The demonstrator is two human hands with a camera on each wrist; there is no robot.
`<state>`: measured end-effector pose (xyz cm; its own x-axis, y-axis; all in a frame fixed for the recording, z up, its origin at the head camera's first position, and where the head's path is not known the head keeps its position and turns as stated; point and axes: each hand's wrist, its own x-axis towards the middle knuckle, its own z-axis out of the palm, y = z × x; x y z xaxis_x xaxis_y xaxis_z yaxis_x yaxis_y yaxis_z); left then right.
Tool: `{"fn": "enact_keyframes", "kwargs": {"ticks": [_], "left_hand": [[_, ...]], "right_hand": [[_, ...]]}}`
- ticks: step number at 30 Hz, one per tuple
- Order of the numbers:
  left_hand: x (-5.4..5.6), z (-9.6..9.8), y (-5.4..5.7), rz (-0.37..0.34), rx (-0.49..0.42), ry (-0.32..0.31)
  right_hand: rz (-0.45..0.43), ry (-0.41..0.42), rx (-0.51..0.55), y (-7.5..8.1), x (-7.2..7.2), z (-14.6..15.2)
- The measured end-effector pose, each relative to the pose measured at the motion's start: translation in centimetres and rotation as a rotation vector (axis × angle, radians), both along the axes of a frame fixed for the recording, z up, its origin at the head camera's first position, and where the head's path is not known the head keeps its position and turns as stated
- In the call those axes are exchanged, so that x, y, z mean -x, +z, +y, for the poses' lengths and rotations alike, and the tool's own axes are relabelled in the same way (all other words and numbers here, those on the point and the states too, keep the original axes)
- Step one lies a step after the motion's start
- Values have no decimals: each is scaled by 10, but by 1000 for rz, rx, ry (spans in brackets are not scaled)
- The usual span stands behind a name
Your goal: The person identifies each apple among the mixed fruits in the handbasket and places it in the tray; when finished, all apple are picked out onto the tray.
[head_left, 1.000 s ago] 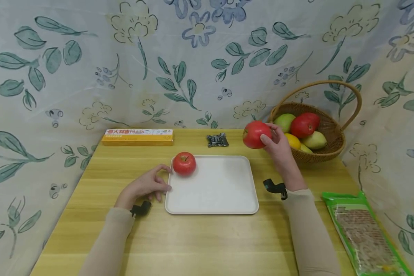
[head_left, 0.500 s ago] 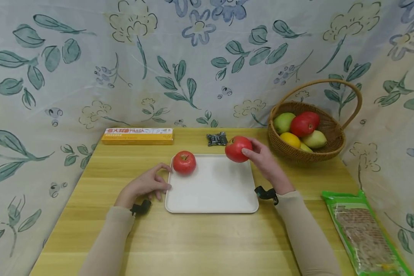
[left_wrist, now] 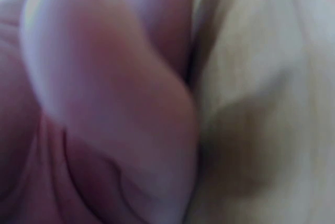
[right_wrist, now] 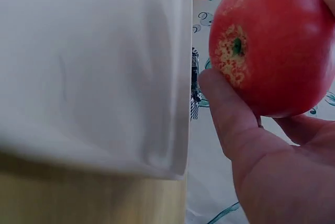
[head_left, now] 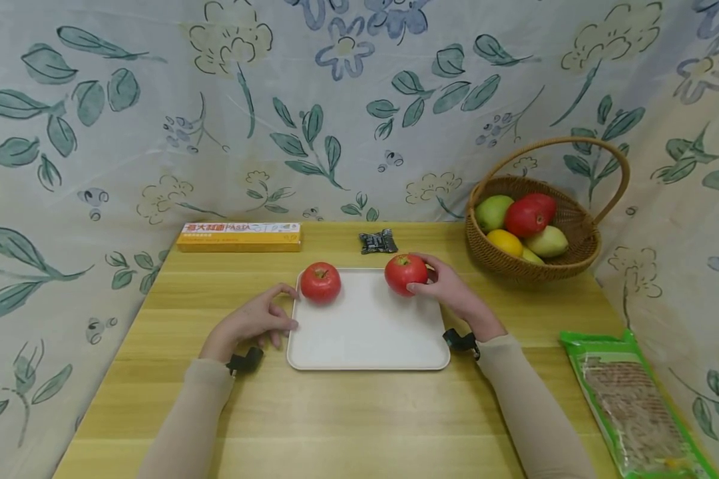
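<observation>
My right hand (head_left: 449, 289) holds a red apple (head_left: 405, 273) over the back right corner of a white tray (head_left: 368, 332). In the right wrist view, the thumb lies along that apple (right_wrist: 277, 51), near its stem hollow. A second red apple (head_left: 320, 283) rests in the tray's back left corner. Beside the tray's left edge, my left hand (head_left: 251, 319) has its index fingertip and thumb tip at the rim, spread apart with relaxed fingers. Only blurred fingers (left_wrist: 115, 93) and wood show in the left wrist view.
A wicker basket (head_left: 485, 256) of mixed fruit stands at the back right. Along the back lie a pasta box (head_left: 239, 238) and a small black wrapped packet (head_left: 378, 241). A green-edged food bag (head_left: 635, 406) is at the right, and a floral cloth (head_left: 359, 133) hangs behind the table.
My right hand has brought the apple left, forward and down from beside the basket to the tray's back right corner. My left hand and the other apple have stayed put.
</observation>
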<state>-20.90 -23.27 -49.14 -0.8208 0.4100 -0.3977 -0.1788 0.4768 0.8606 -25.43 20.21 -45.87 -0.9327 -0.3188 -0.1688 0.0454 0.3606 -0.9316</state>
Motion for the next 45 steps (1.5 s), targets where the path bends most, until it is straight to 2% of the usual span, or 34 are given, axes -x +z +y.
{"fn": "enact_keyframes", "kwargs": {"ticks": [11,19,31,35,39,42,45], "left_hand": [[-1,0,0,-2,3,7],[-1,1,0,-5,-12,5],[-3,1,2,-1,-10,7],[-4,2,2,1,-6,7],[-4,2,3,0,-1,8],[-4,2,3,2,-1,8],[-4,2,2,3,-5,10]], "right_hand": [[-12,26,-94,-8,3,1],[-5,36,-124,-15,7,6],[21,90,-187,-14,3,3],[59,90,-207,-1,0,11],[155,50,-189,28,-6,27],[245,-35,-137,52,-12,45],[314,-184,-31,70,-13,64]]}}
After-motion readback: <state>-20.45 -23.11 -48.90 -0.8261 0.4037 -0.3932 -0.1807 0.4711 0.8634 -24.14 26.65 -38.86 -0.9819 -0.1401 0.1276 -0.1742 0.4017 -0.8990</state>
